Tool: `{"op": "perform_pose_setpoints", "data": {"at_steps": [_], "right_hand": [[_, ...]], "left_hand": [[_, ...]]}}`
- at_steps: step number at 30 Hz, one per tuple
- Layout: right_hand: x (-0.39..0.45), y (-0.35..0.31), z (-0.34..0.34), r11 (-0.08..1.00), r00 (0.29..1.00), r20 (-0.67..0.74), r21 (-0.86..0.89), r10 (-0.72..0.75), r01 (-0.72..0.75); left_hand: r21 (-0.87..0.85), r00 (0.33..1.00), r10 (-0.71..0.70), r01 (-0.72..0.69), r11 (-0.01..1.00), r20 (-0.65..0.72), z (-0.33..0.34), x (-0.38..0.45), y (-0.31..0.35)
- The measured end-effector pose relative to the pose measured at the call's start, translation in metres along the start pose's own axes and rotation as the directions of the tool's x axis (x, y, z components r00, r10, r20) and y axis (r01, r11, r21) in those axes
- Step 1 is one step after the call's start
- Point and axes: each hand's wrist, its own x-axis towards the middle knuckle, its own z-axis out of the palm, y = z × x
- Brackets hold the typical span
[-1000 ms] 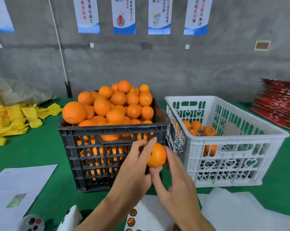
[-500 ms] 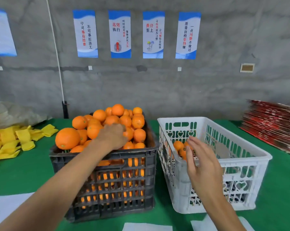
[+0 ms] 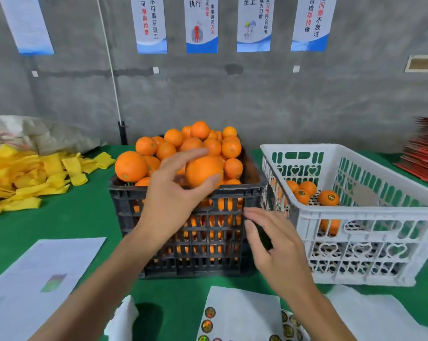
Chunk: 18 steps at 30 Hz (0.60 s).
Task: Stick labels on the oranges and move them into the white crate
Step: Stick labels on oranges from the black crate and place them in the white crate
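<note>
My left hand (image 3: pixel 173 193) grips an orange (image 3: pixel 203 170) just above the front rim of the black crate (image 3: pixel 188 242), which is heaped with oranges (image 3: pixel 195 141). My right hand (image 3: pixel 274 244) hovers with fingers apart and holds nothing, in front of the black crate and left of the white crate (image 3: pixel 370 217). Several labelled oranges (image 3: pixel 328 198) lie inside the white crate. A sheet of round stickers (image 3: pixel 242 316) lies on the table at the near edge, below my right hand.
The green table (image 3: pixel 67 217) holds yellow foam sleeves (image 3: pixel 23 178) at the left, a white paper (image 3: pixel 35 279) at front left, and a stack of red cartons (image 3: pixel 424 158) at far right. Posters hang on the grey wall behind.
The orange I held with both hands went into the white crate. My left hand reached into the black crate and lifted out a new orange. My right hand drew back from the white crate.
</note>
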Motion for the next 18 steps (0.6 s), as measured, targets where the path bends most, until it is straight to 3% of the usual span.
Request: {"op": "perform_pose_setpoints", "data": {"at_steps": [2,3,5,8,11,14,18], "right_hand": [[-0.006,-0.004,0.005,0.999,0.998,0.043,0.034,-0.035,0.033],[-0.01,-0.005,0.008,0.997,0.996,0.078,0.065,-0.045,0.04],[-0.022,-0.007,0.015,0.994,0.985,0.163,0.104,-0.063,0.046],[-0.046,-0.006,0.028,0.999,0.944,0.324,0.018,-0.052,0.049],[-0.071,-0.003,0.04,0.996,0.86,0.504,-0.025,0.082,-0.081],[-0.088,0.003,0.053,0.978,0.745,0.645,-0.026,0.174,-0.206],[-0.105,0.01,0.062,0.992,0.583,0.803,-0.092,0.125,-0.086]], "left_hand": [[-0.277,0.991,-0.126,0.135,0.951,0.05,-0.002,-0.043,0.002],[-0.314,0.983,-0.163,0.18,0.932,0.079,-0.002,-0.062,-0.002],[-0.283,0.97,-0.212,0.237,0.929,0.117,0.0,-0.093,-0.018],[-0.25,0.925,-0.353,0.378,0.892,0.137,0.003,-0.124,-0.046],[-0.241,0.824,-0.499,0.559,0.793,0.268,0.015,-0.156,-0.072],[-0.333,0.721,-0.643,0.691,0.641,0.258,0.027,-0.187,-0.091],[-0.446,0.636,-0.762,0.721,0.531,0.12,0.034,-0.196,-0.1]]}}
